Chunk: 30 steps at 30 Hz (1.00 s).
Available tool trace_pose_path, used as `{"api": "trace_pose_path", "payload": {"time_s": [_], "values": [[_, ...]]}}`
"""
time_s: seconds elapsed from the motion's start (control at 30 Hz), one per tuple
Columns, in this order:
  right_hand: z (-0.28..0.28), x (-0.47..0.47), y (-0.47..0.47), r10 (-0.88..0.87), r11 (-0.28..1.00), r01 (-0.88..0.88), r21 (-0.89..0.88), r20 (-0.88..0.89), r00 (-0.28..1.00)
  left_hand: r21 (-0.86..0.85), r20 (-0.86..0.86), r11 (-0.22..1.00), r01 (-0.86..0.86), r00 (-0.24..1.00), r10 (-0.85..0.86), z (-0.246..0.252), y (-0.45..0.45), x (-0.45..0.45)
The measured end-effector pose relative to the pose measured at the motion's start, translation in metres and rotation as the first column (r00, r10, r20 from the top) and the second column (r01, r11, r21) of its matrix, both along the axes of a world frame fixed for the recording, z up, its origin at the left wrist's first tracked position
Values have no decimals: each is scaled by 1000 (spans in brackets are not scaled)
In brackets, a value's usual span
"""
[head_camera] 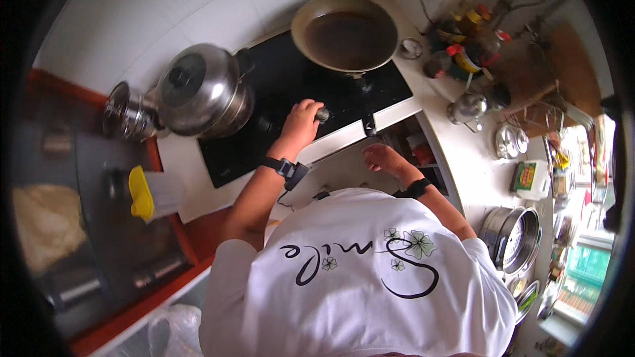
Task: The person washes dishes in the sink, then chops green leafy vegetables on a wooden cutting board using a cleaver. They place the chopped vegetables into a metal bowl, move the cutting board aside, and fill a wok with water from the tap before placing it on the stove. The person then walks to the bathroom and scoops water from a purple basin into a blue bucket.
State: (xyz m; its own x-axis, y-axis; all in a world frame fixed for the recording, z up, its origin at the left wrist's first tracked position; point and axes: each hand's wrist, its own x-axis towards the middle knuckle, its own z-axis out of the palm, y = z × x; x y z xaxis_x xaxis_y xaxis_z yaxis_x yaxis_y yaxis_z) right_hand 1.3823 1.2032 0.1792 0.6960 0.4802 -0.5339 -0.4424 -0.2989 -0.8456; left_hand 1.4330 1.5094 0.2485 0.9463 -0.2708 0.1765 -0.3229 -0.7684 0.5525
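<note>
My left hand (300, 124) grips a round control knob (322, 114) near the front edge of a black glass cooktop (278, 79). A wide wok (349, 34) with a dark inside sits on the right burner, its black handle (368, 125) pointing toward me. On the left burner stands a metal pot (233, 119) under a domed steel lid (196, 89) with a black knob. My right hand (383, 157) hangs just in front of the counter edge, below the wok handle. Its fingers are curled and nothing shows in them.
Smaller metal pots (126, 111) and a clear pitcher with a yellow lid (142, 193) stand at left. Along the right counter are seasoning bottles (466, 57), a lidded metal pot (510, 141), a white jug (532, 180) and a steamer pot (511, 238). An open cabinet (421, 144) lies below the counter.
</note>
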Motion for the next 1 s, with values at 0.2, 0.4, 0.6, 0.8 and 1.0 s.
{"api": "trace_pose_path", "payload": {"time_s": [0.2,0.4,0.6,0.8,1.0], "values": [[-7,-29,-72,-285,950,269,-156,-86,955,139,-186,985,101,980,-74,-54,-23,26],[-19,-97,-142,-712,701,694,-166,-97,696,251,-174,937,242,964,-202,-61,-24,56],[-27,-138,-174,-855,509,850,-139,-198,480,362,-269,859,362,923,-276,-53,-27,70],[-38,-162,-186,-892,397,913,-91,-274,360,391,-256,813,432,899,-355,-51,-27,78],[-53,-181,-207,-915,318,944,-86,-287,283,262,-282,922,284,936,-208,-70,-25,83]]}}
